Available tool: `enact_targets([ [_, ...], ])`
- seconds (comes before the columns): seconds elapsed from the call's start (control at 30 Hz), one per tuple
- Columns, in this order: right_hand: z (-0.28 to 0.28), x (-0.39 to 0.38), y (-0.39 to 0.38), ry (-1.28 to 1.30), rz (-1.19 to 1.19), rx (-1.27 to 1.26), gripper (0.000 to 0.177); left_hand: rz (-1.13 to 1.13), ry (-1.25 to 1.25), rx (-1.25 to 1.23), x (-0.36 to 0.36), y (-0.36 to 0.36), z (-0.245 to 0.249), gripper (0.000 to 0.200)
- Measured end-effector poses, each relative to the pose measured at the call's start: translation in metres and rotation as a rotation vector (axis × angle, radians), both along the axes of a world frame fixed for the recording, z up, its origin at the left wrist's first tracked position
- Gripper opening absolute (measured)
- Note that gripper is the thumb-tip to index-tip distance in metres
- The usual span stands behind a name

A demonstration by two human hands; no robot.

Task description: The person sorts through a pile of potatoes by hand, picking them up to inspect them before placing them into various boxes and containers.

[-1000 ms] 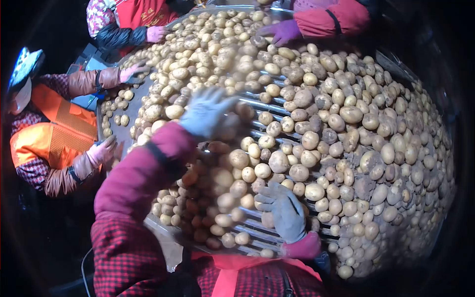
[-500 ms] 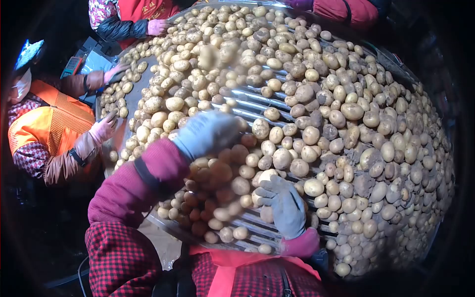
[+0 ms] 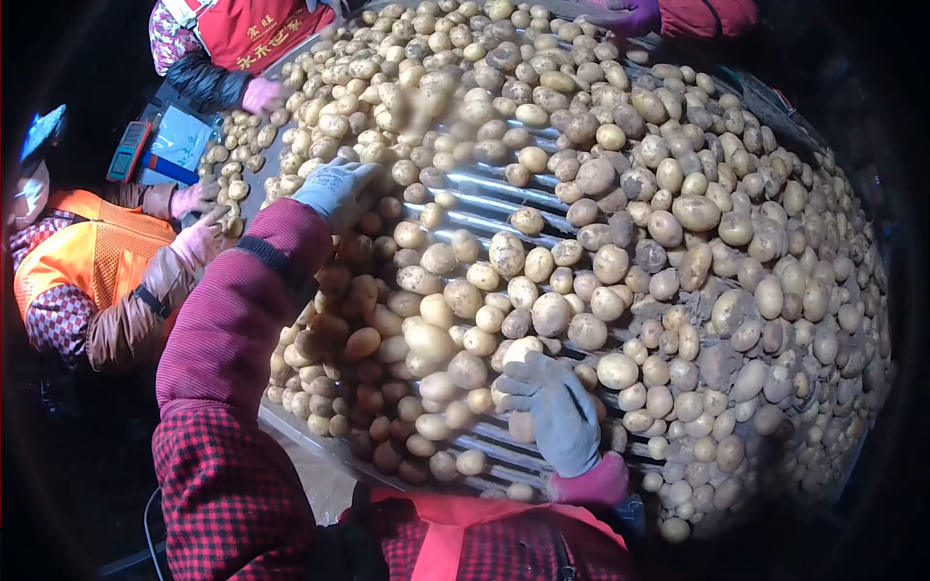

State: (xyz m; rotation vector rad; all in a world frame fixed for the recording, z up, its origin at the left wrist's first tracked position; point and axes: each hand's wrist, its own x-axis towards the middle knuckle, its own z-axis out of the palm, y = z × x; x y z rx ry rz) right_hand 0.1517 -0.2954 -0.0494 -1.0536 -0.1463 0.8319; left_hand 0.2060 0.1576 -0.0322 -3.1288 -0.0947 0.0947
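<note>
My left hand (image 3: 336,190), in a pale grey glove, reaches across the heap of potatoes (image 3: 426,339) on its far left side. Its fingers are stretched out and touch potatoes there; no potato shows in its grip. My right hand (image 3: 562,416), in a dusty grey-blue glove, rests low over the metal bars with its fingers apart. A pale potato (image 3: 523,350) lies against its fingertips, and another potato (image 3: 521,426) sits beside the palm. Potatoes of many sizes, some caked with soil, surround both hands.
Metal bars (image 3: 484,184) show between the potatoes. A co-worker in an orange vest (image 3: 97,254) works at the left edge, another in a red apron (image 3: 262,34) at the back left. A purple-gloved hand (image 3: 635,17) is at the back. A handheld device (image 3: 129,150) lies at left.
My left hand has swept left and away from me, from the middle of the heap to its far left side. Potatoes beneath its path have shifted. My right hand has hardly moved.
</note>
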Motion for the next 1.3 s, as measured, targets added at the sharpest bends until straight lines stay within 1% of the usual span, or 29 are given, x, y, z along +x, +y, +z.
enact_targets([
  [0.03, 0.001, 0.0, 0.0, -0.002, -0.001, 0.002, 0.05, -0.021, -0.05, 0.067, 0.001, -0.003, 0.0, 0.044],
  [0.13, 0.001, 0.001, 0.001, 0.046, -0.001, 0.005, 0.05, 0.13, 0.202, 0.237, 0.027, -0.012, 0.002, 0.044],
  [0.17, -0.003, 0.0, -0.001, 0.053, 0.0, -0.005, 0.048, 0.2, 0.282, 0.263, 0.04, -0.013, 0.002, 0.042],
  [0.27, -0.003, 0.0, 0.0, 0.038, -0.017, 0.042, 0.046, 0.316, 0.399, 0.301, 0.058, -0.025, 0.009, 0.037],
  [0.3, -0.001, 0.001, 0.0, -0.005, 0.001, 0.042, 0.045, 0.351, 0.427, 0.276, 0.063, -0.028, 0.012, 0.038],
  [0.4, -0.004, 0.001, -0.001, 0.037, -0.013, 0.065, 0.044, 0.429, 0.533, 0.184, 0.069, -0.033, 0.018, 0.041],
  [0.5, -0.002, 0.001, 0.001, 0.007, -0.021, 0.092, 0.043, 0.374, 0.356, 0.148, 0.05, -0.023, 0.008, 0.043],
  [0.6, -0.007, 0.0, 0.002, 0.117, -0.032, 0.025, 0.042, 0.334, 0.295, 0.097, 0.045, -0.022, 0.007, 0.044],
  [0.7, -0.009, 0.0, 0.002, 0.068, -0.028, 0.086, 0.042, 0.341, 0.272, 0.077, 0.048, -0.019, 0.001, 0.039],
  [0.73, -0.006, 0.001, 0.0, 0.092, -0.024, 0.086, 0.044, 0.338, 0.266, 0.074, 0.045, -0.023, 0.004, 0.037],
  [0.77, -0.002, 0.002, 0.0, 0.12, -0.019, 0.089, 0.046, 0.324, 0.253, 0.039, 0.042, -0.023, 0.008, 0.033],
  [0.8, 0.0, 0.002, 0.001, 0.15, -0.012, 0.097, 0.048, 0.346, 0.168, -0.061, 0.036, -0.025, 0.011, 0.033],
  [0.83, -0.006, 0.004, -0.001, 0.167, 0.043, 0.079, 0.059, 0.37, 0.083, -0.159, 0.026, -0.035, 0.02, 0.032],
  [0.87, -0.002, 0.003, 0.0, 0.171, 0.046, 0.064, 0.062, 0.391, -0.002, -0.257, 0.016, -0.049, 0.031, 0.032],
  [0.93, 0.015, 0.002, 0.004, 0.186, 0.052, 0.03, 0.068, 0.032, -0.143, -0.561, -0.01, -0.096, 0.06, 0.021],
  [0.97, 0.019, 0.003, 0.007, 0.291, 0.036, 0.078, 0.073, -0.026, -0.044, -0.725, -0.022, -0.115, 0.056, 0.021],
  [1.0, 0.022, 0.003, 0.011, 0.266, 0.047, 0.045, 0.079, -0.217, 0.004, -0.722, -0.033, -0.143, 0.076, 0.032],
  [1.03, 0.016, 0.001, 0.013, 0.308, 0.024, 0.124, 0.081, -0.342, 0.126, -0.901, -0.036, -0.157, 0.073, 0.045],
  [1.07, 0.019, 0.003, 0.019, 0.344, -0.002, 0.203, 0.083, -0.447, 0.207, -0.942, -0.034, -0.168, 0.08, 0.052],
  [1.1, 0.028, 0.002, 0.016, 0.329, -0.012, 0.059, 0.079, -0.442, 0.181, -0.919, -0.024, -0.169, 0.079, 0.052],
  [1.13, 0.026, 0.001, 0.013, 0.142, 0.006, -0.016, 0.074, -0.44, 0.154, -0.898, -0.008, -0.164, 0.077, 0.053],
  [1.17, 0.022, -0.001, 0.009, -0.045, 0.022, -0.09, 0.07, -0.398, 0.056, -0.838, 0.013, -0.149, 0.064, 0.056],
  [1.2, 0.022, 0.0, 0.008, 0.054, -0.006, -0.043, 0.062, -0.356, -0.04, -0.775, 0.036, -0.131, 0.049, 0.059],
  [1.27, 0.022, 0.002, 0.007, 0.251, -0.074, 0.052, 0.051, -0.102, -0.048, -0.261, 0.067, -0.106, 0.034, 0.071],
  [1.3, 0.019, 0.004, 0.003, 0.437, -0.078, 0.163, 0.05, -0.024, -0.009, -0.279, 0.071, -0.105, 0.021, 0.075],
])
